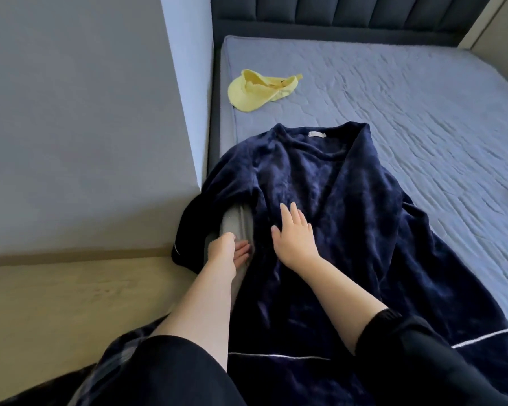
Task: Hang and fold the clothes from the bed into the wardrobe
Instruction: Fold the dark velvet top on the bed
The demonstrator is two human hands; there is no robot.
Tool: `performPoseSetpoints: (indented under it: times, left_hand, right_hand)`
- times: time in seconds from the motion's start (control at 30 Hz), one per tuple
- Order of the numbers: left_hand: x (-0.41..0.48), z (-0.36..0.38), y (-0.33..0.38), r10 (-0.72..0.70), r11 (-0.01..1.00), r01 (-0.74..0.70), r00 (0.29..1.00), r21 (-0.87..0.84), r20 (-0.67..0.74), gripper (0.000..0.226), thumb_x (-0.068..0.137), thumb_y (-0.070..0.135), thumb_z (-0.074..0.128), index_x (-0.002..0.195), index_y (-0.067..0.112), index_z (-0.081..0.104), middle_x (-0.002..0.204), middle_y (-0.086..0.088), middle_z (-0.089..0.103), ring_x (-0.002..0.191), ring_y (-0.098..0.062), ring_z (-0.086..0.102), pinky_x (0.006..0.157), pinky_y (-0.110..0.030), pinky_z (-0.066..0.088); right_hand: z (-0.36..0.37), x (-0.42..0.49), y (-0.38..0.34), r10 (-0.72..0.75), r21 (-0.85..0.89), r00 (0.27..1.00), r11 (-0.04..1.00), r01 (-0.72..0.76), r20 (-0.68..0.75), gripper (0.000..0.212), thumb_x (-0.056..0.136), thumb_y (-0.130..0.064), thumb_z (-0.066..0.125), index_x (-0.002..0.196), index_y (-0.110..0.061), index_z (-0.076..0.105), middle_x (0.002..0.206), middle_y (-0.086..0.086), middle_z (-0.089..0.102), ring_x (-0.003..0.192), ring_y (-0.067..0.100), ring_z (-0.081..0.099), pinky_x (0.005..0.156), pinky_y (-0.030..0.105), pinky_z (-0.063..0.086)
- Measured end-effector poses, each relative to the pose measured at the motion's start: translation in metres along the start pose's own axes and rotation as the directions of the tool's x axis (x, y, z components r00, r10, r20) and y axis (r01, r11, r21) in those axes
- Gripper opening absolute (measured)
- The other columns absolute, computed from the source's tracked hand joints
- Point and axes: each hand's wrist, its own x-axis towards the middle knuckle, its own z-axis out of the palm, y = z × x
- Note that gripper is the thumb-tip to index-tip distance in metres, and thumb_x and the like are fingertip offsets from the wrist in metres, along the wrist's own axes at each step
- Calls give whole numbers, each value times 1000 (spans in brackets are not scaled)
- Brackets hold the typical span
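Observation:
A dark navy fleece robe [349,218] with thin white trim lies spread on the bed [423,112], collar toward the headboard. Its left sleeve [188,230] hangs over the mattress edge. My right hand [294,235] rests flat on the robe's front, fingers apart. Down at the mattress edge, my left hand [229,250] has its fingers curled at the robe's left side, beside the hanging sleeve. Whether it grips the cloth I cannot tell.
A yellow sun visor [258,89] lies on the bed near the headboard [349,13]. A grey wall [85,112] runs close along the bed's left side. Pale wooden floor [71,303] shows at lower left.

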Motion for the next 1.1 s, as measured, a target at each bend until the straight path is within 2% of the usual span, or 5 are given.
performPoseSetpoints:
  times: [0.43,0.73,0.87,0.97,1.1]
  left_hand:
    - [77,-41,66,-83,437,167,986,-884,145,25,92,19,61,111,7,50,106,-18,52,96,-30,54,86,-37,48]
    - [71,-63,137,9,614,-229,959,-755,-284,29,86,15,63,113,15,56,119,-3,59,104,-23,58,84,-32,48]
    - [45,-60,140,257,703,-415,906,-577,-337,34,83,25,67,113,12,58,120,-7,58,104,-25,58,91,-36,47]
    - [25,-36,125,705,664,-715,501,218,-503,35,81,14,64,110,-4,62,122,-21,55,111,-34,53,93,-31,39]
    - [-9,20,86,933,-324,-661,-104,677,345,12,66,4,57,71,0,66,86,-26,62,80,-43,58,71,-41,46]
  right_hand:
    - [68,36,8,137,128,982,980,-154,130,69,97,-44,38,153,-26,0,161,0,-1,147,14,-4,117,43,-2]
    - [38,40,26,82,667,956,700,-255,280,69,97,-33,51,153,-20,13,158,-4,20,138,2,20,113,19,12]
    - [32,36,23,14,479,953,862,-165,302,70,95,-32,56,152,-16,18,159,0,16,146,11,12,118,25,7]
    - [11,36,19,25,578,936,780,-238,351,57,98,-31,51,149,-15,30,152,1,34,139,14,31,117,26,18]
    - [-45,39,33,46,842,904,349,-413,424,39,103,-32,32,133,-13,48,133,1,51,126,14,46,112,33,27]
